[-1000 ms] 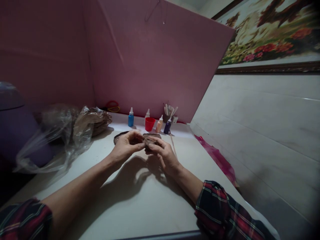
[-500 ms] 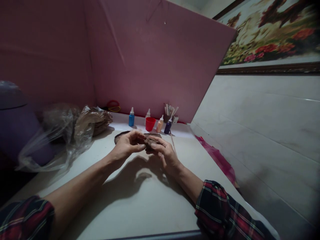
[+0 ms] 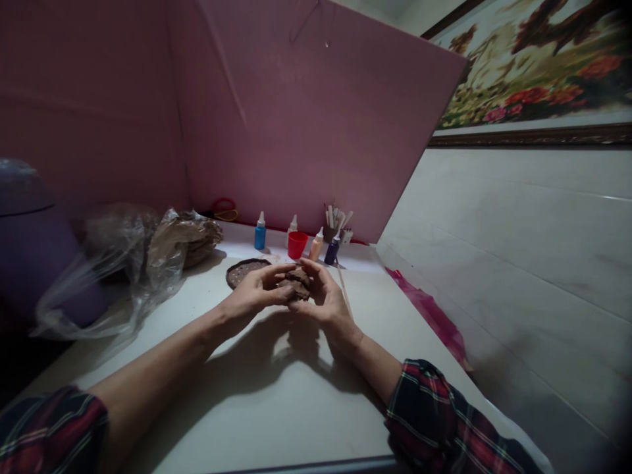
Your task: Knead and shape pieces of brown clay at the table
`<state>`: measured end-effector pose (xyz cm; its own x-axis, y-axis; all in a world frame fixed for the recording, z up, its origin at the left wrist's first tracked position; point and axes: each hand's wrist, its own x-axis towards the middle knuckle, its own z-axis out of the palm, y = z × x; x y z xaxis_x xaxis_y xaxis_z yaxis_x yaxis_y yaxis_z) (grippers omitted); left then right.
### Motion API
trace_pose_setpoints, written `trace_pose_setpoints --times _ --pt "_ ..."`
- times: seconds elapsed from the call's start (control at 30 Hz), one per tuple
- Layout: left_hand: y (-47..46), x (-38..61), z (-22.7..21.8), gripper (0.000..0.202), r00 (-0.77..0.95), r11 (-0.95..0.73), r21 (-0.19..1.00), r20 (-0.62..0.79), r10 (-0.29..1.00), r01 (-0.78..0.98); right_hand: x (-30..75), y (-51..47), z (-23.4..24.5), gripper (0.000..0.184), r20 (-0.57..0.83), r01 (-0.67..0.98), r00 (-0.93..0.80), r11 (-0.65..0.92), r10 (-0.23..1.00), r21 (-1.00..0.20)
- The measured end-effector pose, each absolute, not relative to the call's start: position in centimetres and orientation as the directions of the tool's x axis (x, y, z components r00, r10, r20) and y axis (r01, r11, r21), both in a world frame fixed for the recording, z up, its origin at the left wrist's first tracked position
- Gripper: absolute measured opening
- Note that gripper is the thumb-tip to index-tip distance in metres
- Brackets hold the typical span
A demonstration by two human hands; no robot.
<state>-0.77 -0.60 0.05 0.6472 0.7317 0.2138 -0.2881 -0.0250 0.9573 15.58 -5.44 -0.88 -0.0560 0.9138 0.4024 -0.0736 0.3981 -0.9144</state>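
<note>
A lump of brown clay [image 3: 296, 283] is held between both hands above the white table [image 3: 276, 395]. My left hand [image 3: 251, 293] grips its left side with curled fingers. My right hand [image 3: 323, 296] cups its right side, fingers bent round the lump. Just behind the left hand a flat dark clay disc [image 3: 244, 270] with a dotted surface lies on the table. Plaid sleeves are pushed up on both forearms.
A clear plastic bag [image 3: 123, 263] holding more brown clay lies at the left. A blue bottle [image 3: 259, 234], a red cup [image 3: 297, 244], an orange bottle [image 3: 315, 247], a purple bottle [image 3: 331, 250] and a tool holder [image 3: 334, 220] stand before the pink board [image 3: 296, 112]. A thin stick [image 3: 342, 286] lies right.
Both hands have pulled slightly nearer and lifted the clay lump, uncovering the dotted disc behind the left hand. The right hand has turned more upright around the lump.
</note>
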Motion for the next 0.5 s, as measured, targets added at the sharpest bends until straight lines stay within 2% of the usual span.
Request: trace_pose_setpoints --times 0.27,0.37,0.5 --pt "-0.69 -0.66 0.05 0.050 0.580 -0.046 0.918 0.286 0.763 -0.393 15.81 -5.42 -0.78 0.074 0.514 0.227 -0.016 0.503 0.858 -0.834" --pt "-0.75 -0.58 0.02 0.047 0.543 -0.061 0.916 0.288 0.789 -0.397 15.98 -5.27 -0.84 0.073 0.495 0.221 -0.032 0.489 0.868 -0.844" --pt "-0.84 -0.46 0.02 0.044 0.511 -0.088 0.917 0.294 0.808 -0.388 16.07 -4.93 -1.10 0.062 0.473 0.121 -0.044 0.475 0.880 -0.872"
